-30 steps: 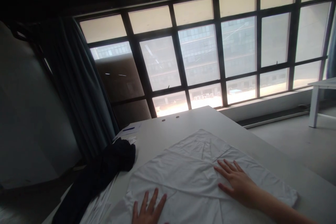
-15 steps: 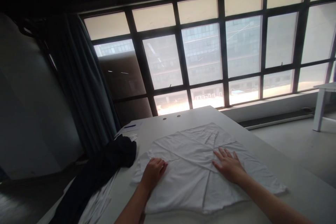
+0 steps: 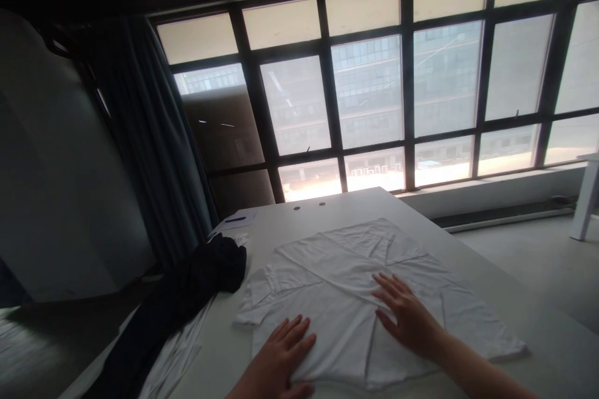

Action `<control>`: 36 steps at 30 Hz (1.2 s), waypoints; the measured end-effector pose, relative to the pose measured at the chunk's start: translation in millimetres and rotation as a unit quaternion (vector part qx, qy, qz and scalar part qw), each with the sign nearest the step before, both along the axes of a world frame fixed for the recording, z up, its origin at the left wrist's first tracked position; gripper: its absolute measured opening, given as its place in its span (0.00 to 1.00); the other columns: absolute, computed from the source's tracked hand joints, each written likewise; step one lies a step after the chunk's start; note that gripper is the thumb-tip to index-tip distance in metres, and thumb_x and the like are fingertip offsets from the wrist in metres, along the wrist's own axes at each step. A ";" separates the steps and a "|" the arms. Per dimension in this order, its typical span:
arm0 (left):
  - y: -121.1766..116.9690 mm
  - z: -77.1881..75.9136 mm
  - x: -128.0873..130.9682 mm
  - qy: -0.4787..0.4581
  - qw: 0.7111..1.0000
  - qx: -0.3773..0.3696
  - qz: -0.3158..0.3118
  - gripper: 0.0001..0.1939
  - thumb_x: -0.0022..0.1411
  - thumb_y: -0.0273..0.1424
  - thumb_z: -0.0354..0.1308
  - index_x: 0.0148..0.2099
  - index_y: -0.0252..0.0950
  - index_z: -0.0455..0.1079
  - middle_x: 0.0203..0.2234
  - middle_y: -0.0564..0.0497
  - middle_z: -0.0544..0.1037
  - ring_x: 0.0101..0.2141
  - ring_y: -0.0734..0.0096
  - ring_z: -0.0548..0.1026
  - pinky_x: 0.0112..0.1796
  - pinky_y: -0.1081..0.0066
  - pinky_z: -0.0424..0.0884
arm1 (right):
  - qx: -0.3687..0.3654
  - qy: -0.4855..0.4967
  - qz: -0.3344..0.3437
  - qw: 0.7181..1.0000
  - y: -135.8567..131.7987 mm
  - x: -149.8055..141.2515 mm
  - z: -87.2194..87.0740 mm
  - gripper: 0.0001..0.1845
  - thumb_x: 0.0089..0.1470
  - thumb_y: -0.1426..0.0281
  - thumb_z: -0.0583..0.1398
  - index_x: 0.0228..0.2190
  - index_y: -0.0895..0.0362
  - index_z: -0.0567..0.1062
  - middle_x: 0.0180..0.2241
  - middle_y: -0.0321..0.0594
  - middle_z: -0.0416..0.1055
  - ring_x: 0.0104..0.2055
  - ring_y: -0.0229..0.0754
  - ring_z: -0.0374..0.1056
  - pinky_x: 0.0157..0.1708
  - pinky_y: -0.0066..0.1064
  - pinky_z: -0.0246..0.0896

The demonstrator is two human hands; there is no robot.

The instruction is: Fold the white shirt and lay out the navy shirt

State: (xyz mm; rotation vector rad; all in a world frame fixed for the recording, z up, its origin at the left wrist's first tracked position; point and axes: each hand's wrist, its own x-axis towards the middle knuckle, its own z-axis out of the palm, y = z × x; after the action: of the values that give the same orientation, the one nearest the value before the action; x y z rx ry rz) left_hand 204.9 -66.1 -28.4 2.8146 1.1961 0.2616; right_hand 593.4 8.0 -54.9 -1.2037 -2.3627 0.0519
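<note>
Both hands are unclenched on one white garment (image 3: 337, 299), which lies spread and creased on the near half of the white table (image 3: 281, 227). The left hand (image 3: 283, 352) is palm down near the table's close end, its fingers straight and only slightly parted, clamping nothing. The right hand (image 3: 402, 312) lies flatter, fingers extended and a little apart, thumb held away from them, its fingertips on the cloth; it pinches no fold that can be seen. One dark garment (image 3: 187, 293) is heaped along the table's left edge, over white cloth (image 3: 180, 355) whose layers cannot be counted. At the table's far left corner, one blue pen (image 3: 235, 219) rests on paper (image 3: 248, 216). Two round holes (image 3: 296, 207) pierce the table's far end. One curtain (image 3: 150, 137) hangs left of the table, and one many-paned window (image 3: 367, 87) stands beyond it
</note>
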 end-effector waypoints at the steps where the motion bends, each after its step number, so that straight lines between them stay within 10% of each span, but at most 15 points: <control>1: -2.6 0.6 1.4 -0.007 1.000 0.027 -0.003 0.30 0.64 0.49 0.61 0.65 0.48 0.64 0.63 0.44 0.67 0.62 0.48 0.65 0.60 0.50 0.62 | -0.001 0.001 0.054 0.999 -11.7 -11.7 3.8 0.24 0.62 0.58 0.55 0.57 0.48 0.72 0.68 0.44 0.56 0.70 0.53 0.50 0.68 0.53 0.43; 6: -6.8 -5.1 12.8 0.021 0.992 0.122 -0.001 0.05 0.62 0.27 0.60 0.40 0.42 0.70 0.36 0.51 0.77 0.37 0.64 0.74 0.44 0.63 0.70 | 0.040 -0.056 0.246 0.967 -54.5 -72.0 3.5 0.28 0.57 0.54 0.62 0.57 0.47 0.70 0.65 0.45 0.62 0.65 0.55 0.59 0.63 0.49 0.55; 10: -4.0 -7.1 -6.8 0.014 0.993 0.114 0.036 0.18 0.54 0.16 0.55 0.43 0.43 0.68 0.39 0.52 0.76 0.38 0.65 0.72 0.42 0.68 0.67 | 0.041 -0.058 0.161 0.984 -58.4 -81.7 -10.0 0.21 0.54 0.68 0.62 0.50 0.48 0.72 0.56 0.43 0.70 0.55 0.52 0.65 0.56 0.44 0.61; 14: 1.8 -4.0 -44.1 -0.026 0.988 0.113 0.099 0.10 0.55 0.19 0.54 0.35 0.40 0.67 0.34 0.52 0.74 0.35 0.67 0.70 0.37 0.70 0.64 | -0.016 -0.053 0.050 0.997 -52.2 -65.6 -17.1 0.38 0.41 0.78 0.60 0.57 0.53 0.65 0.57 0.49 0.67 0.56 0.54 0.63 0.57 0.42 0.58; 18: 6.1 -3.6 -65.1 -0.056 0.982 0.126 0.129 0.08 0.60 0.28 0.58 0.29 0.39 0.62 0.28 0.53 0.71 0.30 0.69 0.68 0.32 0.71 0.58 | -0.093 -0.093 0.029 0.991 -48.0 -60.5 -10.5 0.27 0.36 0.80 0.58 0.42 0.53 0.71 0.44 0.43 0.73 0.45 0.50 0.68 0.47 0.37 0.61; 26: -9.3 -0.3 -69.8 -0.128 0.967 -0.074 0.206 0.21 0.55 0.48 0.67 0.39 0.39 0.66 0.30 0.56 0.72 0.27 0.73 0.67 0.30 0.74 0.59 | -0.131 -0.065 0.074 0.987 -50.9 -62.4 3.4 0.26 0.33 0.76 0.57 0.40 0.54 0.71 0.41 0.43 0.75 0.43 0.50 0.69 0.43 0.35 0.61; 36: -32.5 -38.1 -88.4 -0.273 0.893 -0.219 0.284 0.29 0.53 0.32 0.64 0.58 0.39 0.66 0.32 0.57 0.71 0.33 0.72 0.69 0.35 0.75 0.66 | -0.152 -0.044 0.070 0.985 -57.3 -66.8 7.3 0.27 0.32 0.72 0.58 0.40 0.54 0.71 0.40 0.43 0.75 0.42 0.51 0.70 0.42 0.36 0.61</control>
State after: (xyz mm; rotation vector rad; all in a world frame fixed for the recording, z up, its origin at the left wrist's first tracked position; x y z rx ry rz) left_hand 116.5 -98.6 -66.5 1.7836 1.6242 0.6621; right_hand 526.6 -49.4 -47.6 -1.1923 -2.5814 0.4285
